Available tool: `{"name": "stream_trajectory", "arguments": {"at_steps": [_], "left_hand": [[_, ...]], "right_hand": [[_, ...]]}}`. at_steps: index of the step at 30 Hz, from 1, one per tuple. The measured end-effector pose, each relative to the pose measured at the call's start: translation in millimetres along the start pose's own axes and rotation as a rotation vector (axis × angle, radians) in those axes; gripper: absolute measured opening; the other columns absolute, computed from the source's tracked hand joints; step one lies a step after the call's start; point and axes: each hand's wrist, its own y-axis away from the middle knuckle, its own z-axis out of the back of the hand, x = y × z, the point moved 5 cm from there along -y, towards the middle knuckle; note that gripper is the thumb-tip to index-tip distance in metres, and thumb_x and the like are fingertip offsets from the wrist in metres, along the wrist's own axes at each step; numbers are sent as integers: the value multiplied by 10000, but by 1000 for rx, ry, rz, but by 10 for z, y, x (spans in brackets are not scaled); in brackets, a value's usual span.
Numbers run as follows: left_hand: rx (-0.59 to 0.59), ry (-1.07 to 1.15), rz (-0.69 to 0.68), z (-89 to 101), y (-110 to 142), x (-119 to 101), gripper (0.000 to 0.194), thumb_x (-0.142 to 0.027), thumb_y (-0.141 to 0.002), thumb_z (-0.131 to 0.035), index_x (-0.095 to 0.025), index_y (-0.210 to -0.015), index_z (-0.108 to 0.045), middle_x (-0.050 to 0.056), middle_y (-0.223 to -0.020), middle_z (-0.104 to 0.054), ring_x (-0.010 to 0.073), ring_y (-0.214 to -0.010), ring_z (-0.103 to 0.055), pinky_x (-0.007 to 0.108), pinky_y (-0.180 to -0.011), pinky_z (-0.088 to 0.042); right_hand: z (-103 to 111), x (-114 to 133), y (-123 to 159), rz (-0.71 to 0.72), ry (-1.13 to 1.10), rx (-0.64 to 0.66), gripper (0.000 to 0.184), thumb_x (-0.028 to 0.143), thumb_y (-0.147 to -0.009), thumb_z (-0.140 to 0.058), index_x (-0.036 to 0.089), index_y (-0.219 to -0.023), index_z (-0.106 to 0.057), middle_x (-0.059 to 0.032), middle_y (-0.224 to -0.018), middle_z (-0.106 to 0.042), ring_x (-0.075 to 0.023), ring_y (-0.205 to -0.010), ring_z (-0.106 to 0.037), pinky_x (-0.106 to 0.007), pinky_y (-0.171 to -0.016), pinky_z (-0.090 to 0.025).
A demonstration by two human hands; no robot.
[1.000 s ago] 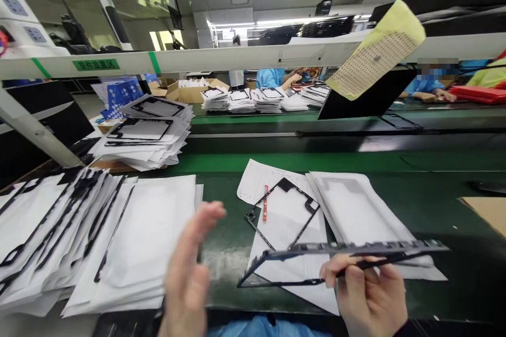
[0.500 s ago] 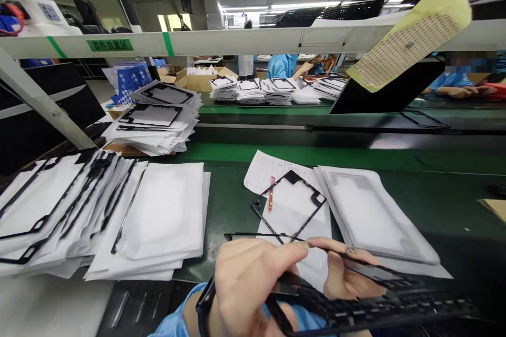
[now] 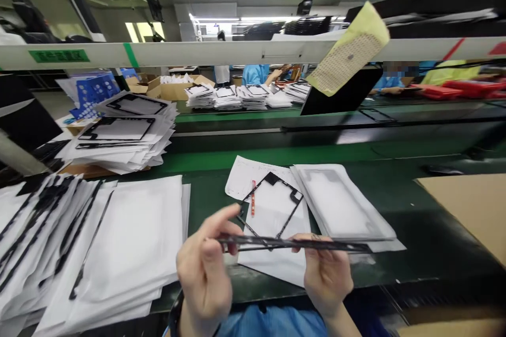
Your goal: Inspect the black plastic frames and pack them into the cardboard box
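Observation:
Level in front of me, seen edge-on and slightly blurred, is a thin black frame (image 3: pixel 272 243). My left hand (image 3: pixel 207 266) grips its left end between thumb and fingers, the index finger stretched out above. Under the right part, my right hand (image 3: pixel 328 274) pinches the frame's near edge. Beyond it a second black frame (image 3: pixel 294 212), with solid corner patches, lies turned like a diamond on white paper sheets (image 3: pixel 272 268). Beside that frame's left side rests a red pen-like stick (image 3: pixel 253 200). The held frame covers the near corner of the lying one.
Stacks of white sleeves with black frames stand at the left (image 3: pixel 130 237) and behind them (image 3: pixel 118 142). A white sleeve (image 3: pixel 336 205) lies right of the papers. Cardboard (image 3: pixel 470 210) is at the right edge. A yellow note (image 3: pixel 351 52) hangs from the rail; co-workers sit beyond.
The held frame has turned from slanting toward me at the right to level and edge-on. My hands moved apart and left, the left one rotating palm-in. The view has swung right.

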Motion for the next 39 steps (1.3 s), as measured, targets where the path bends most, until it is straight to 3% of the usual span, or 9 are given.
{"name": "stream_trajectory", "arguments": {"at_steps": [7, 12, 14, 18, 21, 23, 25, 33, 39], "left_hand": [[243, 451, 370, -116, -216, 389, 391, -452, -972, -480, -208, -1166, -717, 46, -731, -728, 178, -709, -697, 253, -621, -528], [257, 597, 456, -166, -216, 461, 368, -394, -921, -515, -152, -1032, -771, 88, -773, -743, 234, -794, -714, 315, -701, -543], [105, 427, 317, -120, -223, 443, 333, -337, -926, -510, -164, -1069, -756, 101, -963, -759, 250, -955, -697, 357, -844, -532], [-358, -2, -302, 86, -91, 32, 407, -142, -883, -506, -250, -1233, -685, 32, -1295, -649, 260, -1254, -553, 439, -1089, -398], [-86, -267, -616, -27, 8, -270, 471, -133, -820, -544, -184, -1276, -650, 84, -1300, -639, 296, -1220, -571, 464, -1045, -448], [180, -355, -638, -110, 43, -325, 472, -142, -811, -568, -132, -1281, -610, 100, -1118, -702, 242, -1027, -658, 366, -885, -541], [280, -319, -584, -111, 59, -332, 421, -162, -844, -543, -124, -1261, -585, 50, -877, -707, 162, -763, -669, 270, -676, -546], [104, -295, -480, -105, 148, -398, 342, -390, -957, -449, -203, -1166, -646, 31, -698, -673, 173, -553, -620, 301, -511, -475], [-27, -141, -464, -11, 4, -250, 190, -419, -795, -742, -252, -868, -686, -6, -609, -663, 187, -522, -634, 307, -489, -485]], "right_hand": [[148, -44, -21, -17, 97, -13, 299, 88, -962, -500, 223, -1204, -613, -22, -791, -709, -115, -509, -545, -243, -428, -496], [201, -39, -44, 44, 114, -23, 402, 49, -947, -493, 237, -1287, -598, -26, -800, -709, -116, -493, -533, -249, -413, -484], [219, -7, -79, 81, 135, 8, 443, 25, -933, -494, 239, -1307, -599, -30, -810, -719, -131, -513, -584, -255, -427, -508], [192, 217, -228, 311, 248, 120, 535, -63, -856, -523, 182, -1326, -603, -83, -903, -746, -196, -699, -714, -285, -538, -581], [62, 446, -341, 494, 307, 289, 495, -70, -855, -476, 118, -1295, -606, -114, -900, -753, -200, -722, -721, -285, -547, -572], [-3, 554, -404, 527, 340, 344, 421, -49, -872, -445, 104, -1217, -633, -109, -854, -755, -189, -689, -715, -276, -537, -554], [-22, 621, -435, 547, 359, 345, 362, -33, -877, -446, 107, -1130, -663, -101, -834, -757, -183, -672, -712, -275, -542, -547], [81, 548, -269, 559, 312, 337, 293, 0, -848, -548, 112, -1065, -711, -105, -892, -767, -212, -718, -725, -306, -555, -567], [108, 457, -463, 388, 313, 381, 308, 145, -928, -603, 185, -1227, -666, -78, -929, -784, -233, -769, -748, -340, -629, -613]]}}
